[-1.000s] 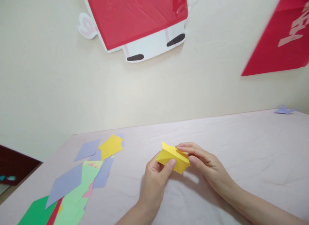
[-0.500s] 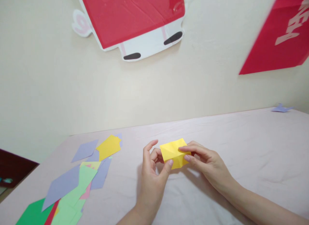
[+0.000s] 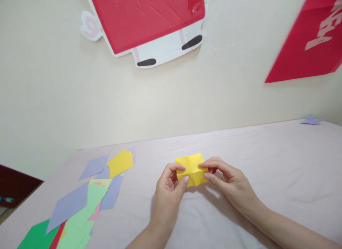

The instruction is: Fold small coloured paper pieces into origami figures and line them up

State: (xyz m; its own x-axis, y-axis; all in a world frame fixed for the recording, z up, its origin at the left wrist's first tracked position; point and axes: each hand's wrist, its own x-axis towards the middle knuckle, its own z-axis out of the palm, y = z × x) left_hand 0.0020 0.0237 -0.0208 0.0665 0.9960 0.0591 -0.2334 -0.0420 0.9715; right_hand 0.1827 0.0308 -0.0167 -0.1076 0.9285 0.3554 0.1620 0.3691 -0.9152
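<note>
A small creased sheet of yellow paper is held up between my two hands, with fold lines crossing at its middle. My left hand grips its left side, index finger on the upper face and thumb on the lower front. On the right side, my right hand pinches the sheet with the index finger above and the thumb below. The other fingers of both hands are curled behind or under the paper and partly hidden.
Loose coloured papers lie at left on the pale cloth: purple sheets, a yellow piece, light green sheets and a green one. A folded purple paper sits at the far right, by the wall.
My left index finger has come down from its raised position onto the yellow paper. The sheet has turned slightly and opened flatter. My right hand has barely moved.
</note>
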